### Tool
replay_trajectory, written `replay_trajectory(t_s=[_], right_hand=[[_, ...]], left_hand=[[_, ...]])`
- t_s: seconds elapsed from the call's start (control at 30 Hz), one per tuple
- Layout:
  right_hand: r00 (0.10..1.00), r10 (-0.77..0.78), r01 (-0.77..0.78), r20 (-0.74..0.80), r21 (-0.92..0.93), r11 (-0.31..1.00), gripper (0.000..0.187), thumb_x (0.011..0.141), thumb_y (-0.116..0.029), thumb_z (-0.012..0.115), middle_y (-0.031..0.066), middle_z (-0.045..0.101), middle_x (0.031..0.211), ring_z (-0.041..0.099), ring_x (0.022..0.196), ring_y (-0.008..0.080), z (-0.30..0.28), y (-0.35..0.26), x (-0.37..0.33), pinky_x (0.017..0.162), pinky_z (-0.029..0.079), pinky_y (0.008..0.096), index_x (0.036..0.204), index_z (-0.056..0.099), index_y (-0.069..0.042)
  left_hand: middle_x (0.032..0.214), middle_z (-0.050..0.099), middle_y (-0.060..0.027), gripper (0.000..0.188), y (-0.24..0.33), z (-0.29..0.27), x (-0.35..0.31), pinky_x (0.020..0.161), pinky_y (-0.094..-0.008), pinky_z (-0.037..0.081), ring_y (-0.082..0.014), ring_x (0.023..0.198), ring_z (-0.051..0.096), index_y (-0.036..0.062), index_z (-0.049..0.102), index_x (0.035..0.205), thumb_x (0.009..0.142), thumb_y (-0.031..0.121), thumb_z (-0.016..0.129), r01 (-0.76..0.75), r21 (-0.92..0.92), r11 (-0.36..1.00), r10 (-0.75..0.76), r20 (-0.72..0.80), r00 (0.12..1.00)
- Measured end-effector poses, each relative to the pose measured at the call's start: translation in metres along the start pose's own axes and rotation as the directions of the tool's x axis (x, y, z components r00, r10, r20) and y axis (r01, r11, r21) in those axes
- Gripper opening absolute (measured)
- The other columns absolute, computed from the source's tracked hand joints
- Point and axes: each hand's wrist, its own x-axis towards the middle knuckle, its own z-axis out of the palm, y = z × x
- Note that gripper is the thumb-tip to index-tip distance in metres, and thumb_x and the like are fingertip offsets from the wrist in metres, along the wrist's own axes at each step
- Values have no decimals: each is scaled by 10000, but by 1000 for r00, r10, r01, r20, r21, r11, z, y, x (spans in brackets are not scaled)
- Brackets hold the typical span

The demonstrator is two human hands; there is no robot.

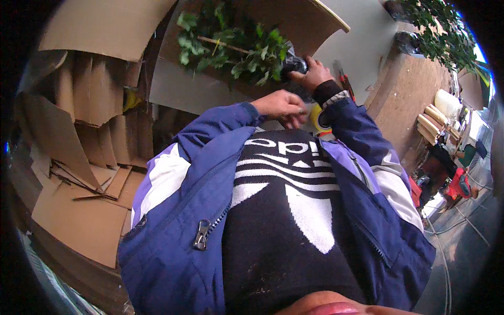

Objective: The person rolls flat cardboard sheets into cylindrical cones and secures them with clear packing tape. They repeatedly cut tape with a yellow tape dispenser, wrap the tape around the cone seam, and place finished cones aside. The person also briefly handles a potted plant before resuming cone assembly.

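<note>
A leafy green potted plant [265,55] lies on its side on the cardboard, its stem tied to a thin stick with something yellow. Its base is a black plastic-wrapped pot [295,65], and my right hand [314,77] has its fingers closed round the right end of that pot. Nearer my chest, my left hand [283,106] is curled closed; its fingertips are blurred, and whatever they hold is hidden. A roll of yellow tape [319,118] sits between my left hand and my right wrist. Just right of my right hand lies a red-and-black slim tool [344,85].
A stack of folded cardboard [94,89] fills the left side, with flat sheets [79,215] below it. More potted plants [438,37] stand at the upper right, beside a wooden board [401,89]. Rolled brown pieces [433,125] and a white container [447,102] are farther right.
</note>
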Motion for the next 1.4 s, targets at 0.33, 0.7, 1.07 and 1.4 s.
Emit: replay_trajectory(t_s=[0.33,0.7,1.07,1.4], right_hand=[[997,-69,70,-17,48,996,940,734,-605,731,200,512,1406,489,1287,381,4,-14,-15,1063,419,472,1446,431,-72],[999,-48,49,-16,23,999,864,751,-556,717,183,517,1385,485,1268,408,4,-14,-13,1053,420,491,1444,439,-121],[997,-71,71,-13,42,997,813,767,-551,715,213,539,1347,535,1204,430,13,3,4,1005,453,500,1426,466,-144],[998,-56,56,-1,72,996,792,756,-549,717,223,537,1344,518,1226,411,5,-5,-3,1033,435,474,1390,496,-129]], left_hand=[[1019,728,-34,170,113,-66,48,924,-518,425,-254,1059,667,236,745,955,857,238,607,250,903,-350,287,-151,946],[968,721,3,157,136,-110,-53,992,-512,443,-209,989,664,156,732,927,831,102,620,127,991,-34,999,33,5],[1089,709,-142,366,-82,-247,-217,882,-392,513,-282,986,680,82,671,1168,817,178,704,68,344,936,349,-897,-269],[1019,718,-123,304,-121,-167,-156,835,-359,536,-241,919,685,39,689,1085,847,229,684,168,425,889,292,-811,506]])
